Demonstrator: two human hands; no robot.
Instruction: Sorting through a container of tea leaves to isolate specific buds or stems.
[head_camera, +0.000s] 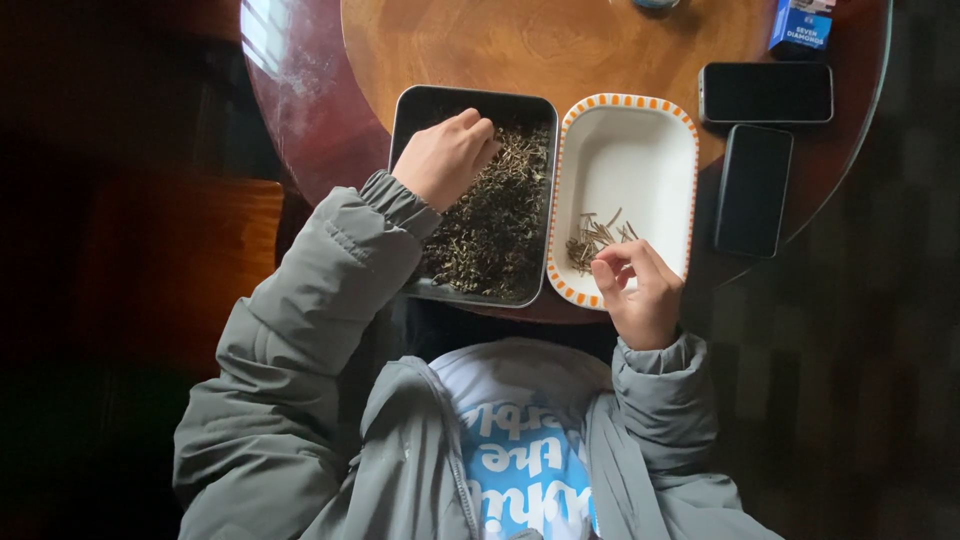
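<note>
The left hand (445, 158) reaches far out, palm down, with its fingers curled under at the tips. Its arm is bent at the elbow in a grey puffy sleeve. The right hand (640, 290) stays near the body, fingers bent and thumb pinched in close.

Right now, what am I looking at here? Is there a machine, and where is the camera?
No machine: this is a person working with bare hands, filmed by one camera worn on the head and looking straight down. The left hand reaches into a dark metal tray of dried green leaves. The right hand hovers at the near edge of a white dish with an orange-dashed rim, fingertips pinched together beside a small pile of thin stems; whether it holds one is too small to tell. Both containers sit on a round wooden table. To the right lie two dark phones and, further back, a blue box.
</note>
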